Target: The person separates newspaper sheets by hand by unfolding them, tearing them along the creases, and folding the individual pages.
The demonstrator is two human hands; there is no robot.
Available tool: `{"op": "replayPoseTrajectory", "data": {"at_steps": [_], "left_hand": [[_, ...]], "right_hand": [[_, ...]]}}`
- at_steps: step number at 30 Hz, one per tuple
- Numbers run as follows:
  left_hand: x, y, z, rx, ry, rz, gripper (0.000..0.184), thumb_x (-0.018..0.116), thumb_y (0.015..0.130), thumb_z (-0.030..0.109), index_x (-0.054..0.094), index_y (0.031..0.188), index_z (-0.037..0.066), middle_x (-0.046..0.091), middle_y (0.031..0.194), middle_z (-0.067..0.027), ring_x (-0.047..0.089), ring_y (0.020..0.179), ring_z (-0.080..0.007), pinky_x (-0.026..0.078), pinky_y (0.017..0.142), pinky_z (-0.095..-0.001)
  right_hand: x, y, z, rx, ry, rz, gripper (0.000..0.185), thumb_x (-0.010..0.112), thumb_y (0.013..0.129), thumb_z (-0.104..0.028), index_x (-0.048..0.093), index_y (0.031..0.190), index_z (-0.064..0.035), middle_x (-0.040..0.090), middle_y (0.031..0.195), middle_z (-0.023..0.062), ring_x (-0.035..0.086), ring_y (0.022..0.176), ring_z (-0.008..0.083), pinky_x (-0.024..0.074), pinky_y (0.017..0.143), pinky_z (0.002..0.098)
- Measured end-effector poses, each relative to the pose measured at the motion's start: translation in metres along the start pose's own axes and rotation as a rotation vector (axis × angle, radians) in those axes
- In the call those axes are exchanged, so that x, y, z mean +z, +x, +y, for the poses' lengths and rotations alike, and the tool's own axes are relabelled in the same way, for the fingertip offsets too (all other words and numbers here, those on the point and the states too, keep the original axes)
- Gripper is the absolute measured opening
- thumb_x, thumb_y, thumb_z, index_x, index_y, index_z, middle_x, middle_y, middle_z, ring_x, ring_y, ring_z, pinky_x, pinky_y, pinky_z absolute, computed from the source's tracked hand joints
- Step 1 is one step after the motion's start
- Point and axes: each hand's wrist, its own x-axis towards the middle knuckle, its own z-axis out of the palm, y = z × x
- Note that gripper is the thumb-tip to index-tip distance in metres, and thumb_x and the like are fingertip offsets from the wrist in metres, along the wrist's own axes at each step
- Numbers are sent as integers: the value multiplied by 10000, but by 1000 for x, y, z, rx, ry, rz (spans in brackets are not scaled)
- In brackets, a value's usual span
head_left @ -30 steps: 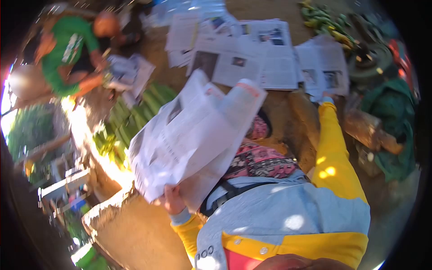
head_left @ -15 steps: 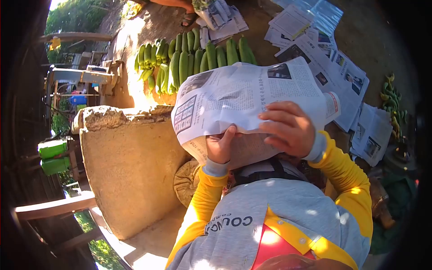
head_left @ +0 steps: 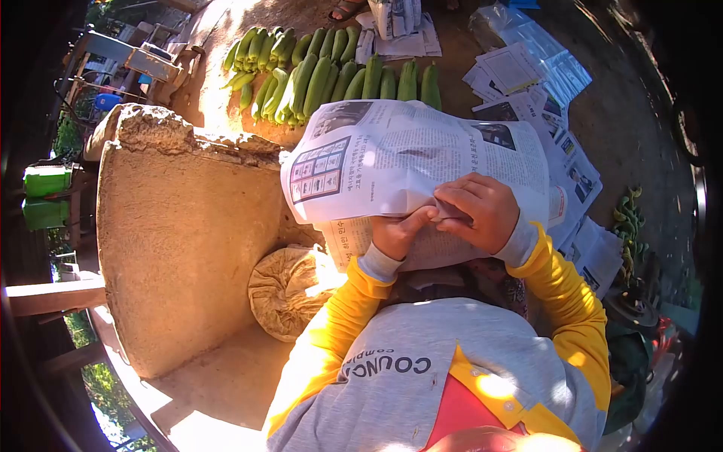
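Observation:
A printed newspaper sheet [head_left: 410, 162] is spread in front of me, its near edge folded over and bent. My left hand [head_left: 399, 233] grips that near edge, thumb on top and the other fingers hidden beneath. Close beside it, my right hand [head_left: 482, 215] pinches the same edge with its fingers curled; the fingertips of both hands almost meet. Just beyond the paper, long green gourds [head_left: 316, 87] lie in rows on the ground.
Loose newspaper sheets [head_left: 576, 181] and clear plastic [head_left: 538, 49] lie at the right. A pile of curved green pods [head_left: 629, 226] is farther right. At left stand a thick clay-coloured wall [head_left: 184, 241] and a tied sack [head_left: 290, 290]. Wrapped newspaper bundles [head_left: 395, 19] sit at the back.
My right hand has come down and left from the sheet's top to its near edge, closing beside my left hand. The left hand has shifted slightly right. My view has also moved.

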Motion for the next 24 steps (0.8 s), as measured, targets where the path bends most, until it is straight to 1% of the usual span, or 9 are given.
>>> {"op": "replayPoseTrajectory", "data": {"at_steps": [5,9,11,13,15,17,18,19,24], "left_hand": [[4,-6,7,50,46,-69,348,751,725,113,605,1023,8,636,935,-69,595,872,-175,467,788,-283],[10,-13,3,62,-76,-66,484,780,688,101,556,1106,3,601,1049,-86,570,954,-195,443,865,-301],[13,-17,2,71,-96,-50,526,784,682,102,535,1134,0,587,1085,-91,564,974,-198,439,878,-308],[15,-18,0,77,-111,-36,543,782,686,107,522,1149,-4,579,1096,-93,563,977,-198,442,872,-312],[11,-21,-2,153,21,-131,536,772,696,102,517,1155,-3,578,1094,-106,563,981,-205,444,870,-311],[10,-23,-1,146,61,-197,560,765,703,100,489,1180,2,566,1107,-107,550,1000,-206,437,881,-308],[12,-25,0,99,32,-215,589,764,704,100,463,1202,7,554,1121,-103,537,1017,-204,428,893,-305],[12,-26,1,51,4,-234,618,762,705,101,437,1223,12,542,1136,-98,523,1034,-202,419,905,-302],[10,-31,-6,30,103,-287,511,747,730,146,501,1156,10,562,1104,-90,551,994,-231,437,884,-299]], "right_hand": [[-17,7,1,100,-6,-197,132,669,706,-148,613,786,-59,619,763,96,596,725,283,480,637,358],[-44,31,15,86,-110,-96,106,637,719,-127,603,795,-61,598,732,96,587,719,289,469,632,371],[-66,56,34,12,-278,-59,98,629,721,-113,593,797,-62,596,730,88,588,721,286,471,634,372],[-88,91,51,-12,-444,13,92,638,743,-136,582,773,-70,601,770,76,590,728,289,479,647,370],[-108,132,73,-97,-667,71,82,624,762,-108,596,825,-64,608,851,98,587,770,278,468,666,356],[-126,172,102,60,-924,38,184,638,791,-168,606,956,-92,616,985,113,604,857,272,489,717,346],[-133,193,95,115,-934,78,124,608,788,-200,631,850,-95,635,871,121,618,792,289,491,686,380],[-136,213,86,171,-943,117,160,578,784,-232,657,744,-99,654,757,128,633,727,306,493,654,414],[-134,254,105,161,-833,325,143,604,761,-236,674,762,-111,659,769,122,636,749,302,499,691,409]]}}
